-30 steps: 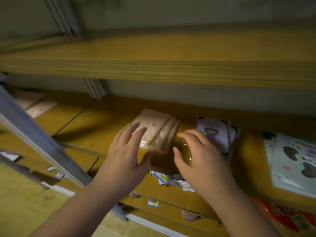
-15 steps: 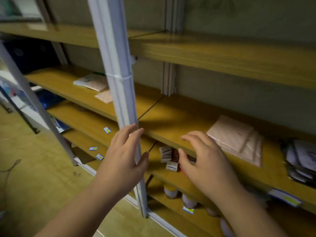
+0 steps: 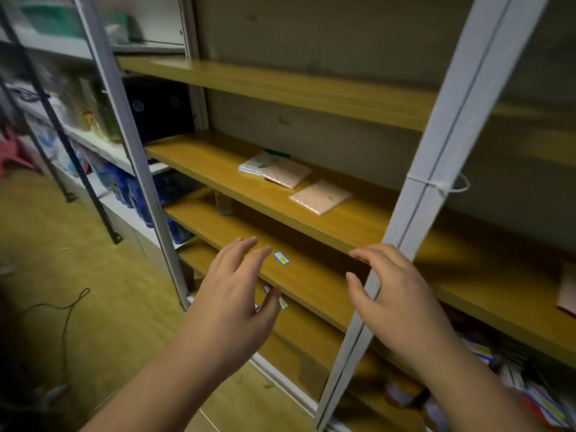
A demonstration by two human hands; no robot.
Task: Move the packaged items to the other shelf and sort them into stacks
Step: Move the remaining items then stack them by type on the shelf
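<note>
Yellow-brown floor [image 3: 46,251] at far left, with a thin dark cable [image 3: 67,310] looping across it. Behind it a blurred rack [image 3: 78,132] of white boards holds clear and blue packs, contents unreadable. A pale grey metal post [image 3: 131,151] leans through the left foreground, matte, angle-section.

Left hand [image 3: 230,300] hangs in front of the lower board [image 3: 311,285], fingers spread and nearly straight, holding nothing. A small blue-and-yellow label [image 3: 281,258] sits on that board's front edge just beside the fingertips; more labels show under the hand.

Middle shelf [image 3: 218,163] is wood-grain laminate, glossy, flat. Task items lie on it, well apart from both hands: a fanned stack [image 3: 274,169] of thin square packets, white and pink with a green strip at the back, and just right of it a single pink packet [image 3: 320,197], square, lying flat near the front edge. They don't touch.

Right hand [image 3: 396,294] is loosely curved, thumb apart, empty, right in front of the second grey post [image 3: 436,169], which crosses the shelves and blocks the view behind. A white tie [image 3: 448,187] wraps that post.

Far right: the edge of another pink packet [image 3: 568,289] is cut off by the frame. Colourful packs [image 3: 530,391] below are blurred.
</note>
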